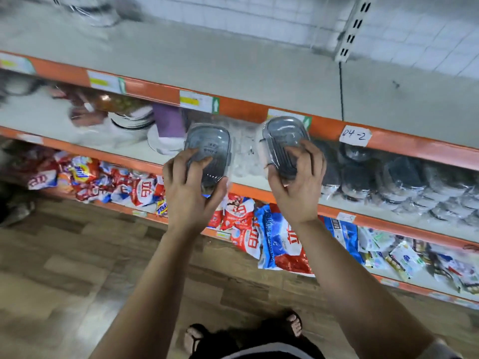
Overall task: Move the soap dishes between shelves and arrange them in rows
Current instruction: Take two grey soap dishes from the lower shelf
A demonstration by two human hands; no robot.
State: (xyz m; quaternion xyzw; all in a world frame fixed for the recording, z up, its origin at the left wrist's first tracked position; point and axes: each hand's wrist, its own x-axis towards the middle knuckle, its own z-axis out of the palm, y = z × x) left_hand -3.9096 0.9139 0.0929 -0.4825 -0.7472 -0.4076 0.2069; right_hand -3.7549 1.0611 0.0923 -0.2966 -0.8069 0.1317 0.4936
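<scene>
My left hand [190, 187] grips a grey oval soap dish [208, 146] wrapped in clear plastic, held in front of the middle shelf [248, 174]. My right hand [298, 185] grips a second grey soap dish [283, 141] of the same kind, a little higher, level with the orange edge of the upper shelf [233, 71]. Both dishes point away from me. Several more wrapped dark soap dishes [404, 180] lie on the middle shelf to the right.
The upper shelf is a bare grey board with price tags and a label "04-2" [354, 136]. Bowls and a purple box [168, 120] sit at the left of the middle shelf. Detergent bags [282, 244] fill the lowest shelf. My sandalled feet [293, 325] stand on wooden flooring.
</scene>
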